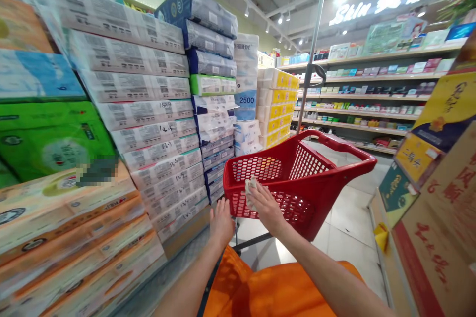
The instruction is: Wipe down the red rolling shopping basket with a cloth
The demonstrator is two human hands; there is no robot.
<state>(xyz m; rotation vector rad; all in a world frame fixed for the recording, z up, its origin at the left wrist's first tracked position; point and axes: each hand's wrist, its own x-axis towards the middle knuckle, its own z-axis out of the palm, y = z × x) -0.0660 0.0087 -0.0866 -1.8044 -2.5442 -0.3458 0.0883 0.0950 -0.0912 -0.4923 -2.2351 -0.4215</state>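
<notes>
Head view — left hand (222, 224) spread at cart (332, 185), right hand (268, 208) holding cloth (249, 190)

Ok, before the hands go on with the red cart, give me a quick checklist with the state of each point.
1. Cloth in the right hand: ok, it lies under the fingers at the basket's near rim.
2. Left hand free of any object: ok, nothing shows in it, fingers extended.
3. Left hand braced on the red cart: cannot tell; it is at the near left corner, but contact is unclear.
4. Red cart upright: ok.
5. Wheels locked or still: cannot tell; they don't show clearly.
6. White packs to the left standing stacked: ok.
</notes>
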